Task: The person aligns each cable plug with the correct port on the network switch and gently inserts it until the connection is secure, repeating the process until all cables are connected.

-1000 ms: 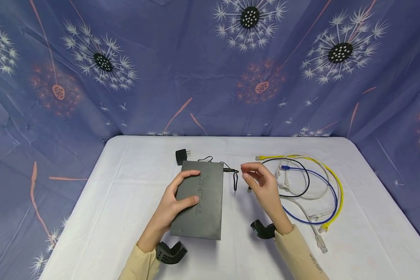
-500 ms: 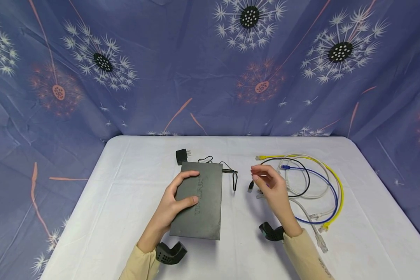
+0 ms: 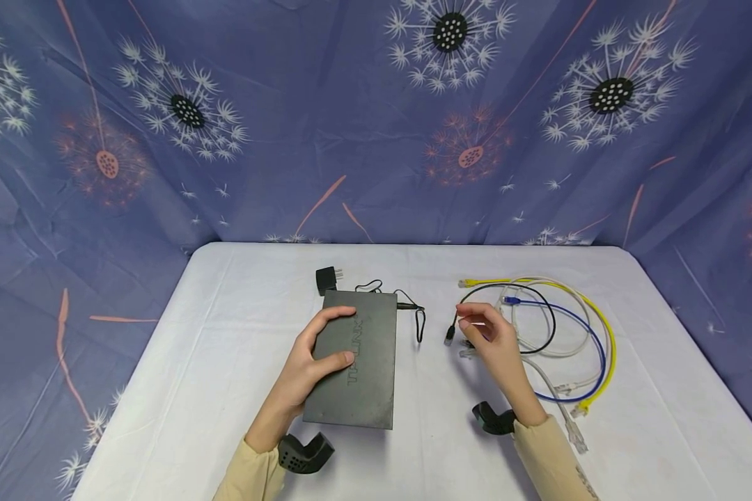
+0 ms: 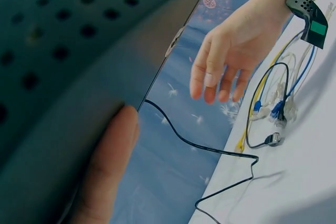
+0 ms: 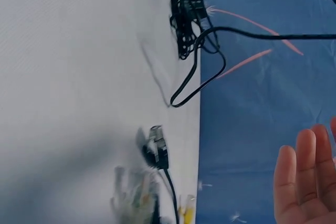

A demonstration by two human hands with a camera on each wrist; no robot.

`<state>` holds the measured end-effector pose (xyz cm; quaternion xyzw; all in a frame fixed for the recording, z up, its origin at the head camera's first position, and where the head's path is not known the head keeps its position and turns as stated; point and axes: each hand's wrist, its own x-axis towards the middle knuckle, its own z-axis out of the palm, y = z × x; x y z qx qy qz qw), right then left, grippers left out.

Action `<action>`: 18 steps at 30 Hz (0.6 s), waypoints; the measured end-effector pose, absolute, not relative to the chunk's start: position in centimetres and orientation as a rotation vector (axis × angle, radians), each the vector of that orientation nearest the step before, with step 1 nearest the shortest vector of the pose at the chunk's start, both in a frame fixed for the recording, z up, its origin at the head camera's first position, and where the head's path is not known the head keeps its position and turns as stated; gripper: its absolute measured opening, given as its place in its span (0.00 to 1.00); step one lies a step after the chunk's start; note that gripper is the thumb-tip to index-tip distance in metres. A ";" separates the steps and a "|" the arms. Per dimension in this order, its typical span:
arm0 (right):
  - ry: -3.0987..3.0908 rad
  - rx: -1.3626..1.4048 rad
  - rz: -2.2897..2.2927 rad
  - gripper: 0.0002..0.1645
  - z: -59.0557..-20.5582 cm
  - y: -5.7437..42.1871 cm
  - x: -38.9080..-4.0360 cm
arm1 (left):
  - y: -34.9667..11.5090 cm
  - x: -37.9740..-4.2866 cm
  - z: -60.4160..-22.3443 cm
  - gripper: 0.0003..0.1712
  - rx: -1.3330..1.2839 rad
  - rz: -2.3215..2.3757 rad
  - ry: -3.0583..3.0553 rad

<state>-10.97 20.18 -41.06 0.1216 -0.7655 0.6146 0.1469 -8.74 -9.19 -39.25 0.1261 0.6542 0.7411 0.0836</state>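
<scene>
My left hand (image 3: 316,358) grips a dark grey TP-LINK box (image 3: 363,396), thumb on its top face, the box raised over the table. A thin black power cord (image 4: 197,144) runs from the box, its barrel plug (image 3: 407,306) at the right side of the far end. Loosely bent and holding nothing, my right hand (image 3: 494,341) hovers beside the black network cable (image 3: 553,323). That cable's clear-tipped connector (image 3: 450,335) lies just left of the fingers. In the left wrist view the right fingers hang relaxed, apart from the cables.
Right of the box lie a yellow cable (image 3: 611,348), a blue cable (image 3: 601,362) and grey-white cables (image 3: 542,376), looped over one another. A black power adapter (image 3: 326,280) sits behind the box, its bundled cord (image 5: 184,24) beside it. A patterned curtain (image 3: 376,139) hangs behind the table (image 3: 225,306).
From near the box's power plug, my right hand has moved right and slightly toward me, uncovering the black cable's connector. My left hand and the box have stayed nearly still.
</scene>
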 end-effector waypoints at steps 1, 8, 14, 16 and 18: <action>-2.207 0.346 1.769 0.12 -41.5 20.4 -11.1 | -9.2 -8.7 -39.3 0.33 0.376 2.211 1.954; -2.268 0.309 1.756 0.14 -44.0 21.8 -11.4 | -9.3 -8.7 -39.4 0.33 0.374 2.208 1.956; -2.339 0.271 1.712 0.13 -44.8 22.6 -10.9 | -9.3 -8.7 -39.6 0.33 0.365 2.207 1.955; -2.370 0.254 1.691 0.13 -45.0 22.9 -10.8 | -9.3 -8.7 -39.6 0.33 0.363 2.206 1.954; -2.394 0.234 1.674 0.13 -45.3 23.2 -10.7 | -9.3 -8.7 -39.6 0.33 0.361 2.206 1.951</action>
